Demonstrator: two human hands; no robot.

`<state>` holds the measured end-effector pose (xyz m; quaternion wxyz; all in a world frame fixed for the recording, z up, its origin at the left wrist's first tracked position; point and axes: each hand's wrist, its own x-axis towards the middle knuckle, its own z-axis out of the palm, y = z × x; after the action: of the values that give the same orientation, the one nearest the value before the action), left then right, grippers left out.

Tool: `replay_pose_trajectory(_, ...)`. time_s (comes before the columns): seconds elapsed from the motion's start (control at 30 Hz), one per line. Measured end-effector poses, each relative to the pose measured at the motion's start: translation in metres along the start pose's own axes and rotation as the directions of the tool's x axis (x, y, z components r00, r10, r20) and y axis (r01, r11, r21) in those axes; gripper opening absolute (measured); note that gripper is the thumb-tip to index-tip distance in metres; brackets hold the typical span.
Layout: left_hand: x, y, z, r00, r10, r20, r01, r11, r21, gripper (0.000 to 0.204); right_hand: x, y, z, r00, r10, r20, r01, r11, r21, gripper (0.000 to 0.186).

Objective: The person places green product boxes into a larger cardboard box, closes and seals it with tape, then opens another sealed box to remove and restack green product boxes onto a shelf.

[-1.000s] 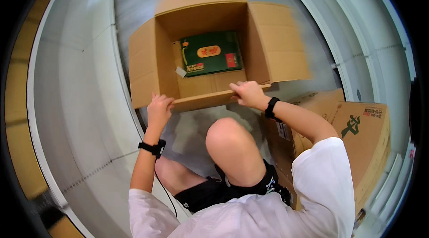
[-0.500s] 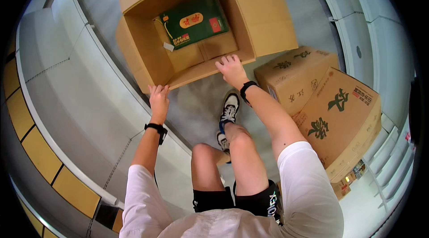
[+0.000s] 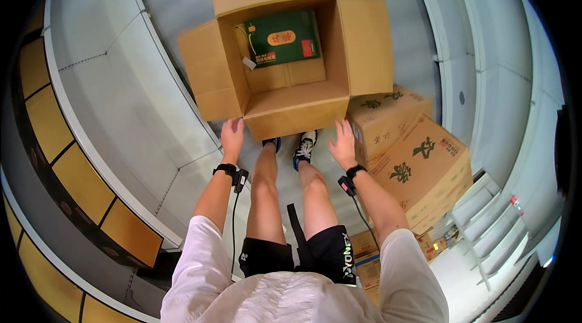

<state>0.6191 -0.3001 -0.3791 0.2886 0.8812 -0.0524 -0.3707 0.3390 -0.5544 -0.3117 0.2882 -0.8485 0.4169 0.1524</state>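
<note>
An open cardboard box (image 3: 291, 118) stands on the floor in front of me, its four flaps unfolded outward. Inside lies a flat green package (image 3: 280, 53) with a cream oval label, a small red panel and a yellowish cord, beside a small pale tag (image 3: 249, 63). My left hand (image 3: 232, 137) is by the box's near left corner, fingers slightly bent and holding nothing. My right hand (image 3: 342, 144) is by the near right corner, fingers spread and empty. My legs and shoes show between my arms, below the box.
Sealed cartons (image 3: 418, 177) are stacked at my right, beside the box. White shelving (image 3: 97, 80) with yellow panels (image 3: 82, 183) runs along the left. More white shelf edges (image 3: 473, 56) line the right, with a slatted white rack (image 3: 488, 226) lower down.
Both hands have come off the box's near edge and moved down slightly. The near flap now lies folded outward toward me. My legs, bent earlier, are straighter, and the view has shifted.
</note>
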Motion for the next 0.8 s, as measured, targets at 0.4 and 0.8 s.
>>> replay_pose_trajectory(0.4, 0.048, -0.040, -0.011, 0.719, -0.597, 0.357, 0.361, -0.119, -0.925, 0.099, 0.101, 0.083, -0.048, 0.901, 0.323, -0.291, -0.260, 0.936, 0.236, 0.038)
replay_pose_trajectory(0.8, -0.027, 0.030, -0.056, 0.761, -0.645, 0.062, 0.022, -0.069, -0.997, 0.079, 0.219, 0.164, -0.127, 0.844, 0.472, -0.256, -0.430, 0.879, 0.205, 0.094)
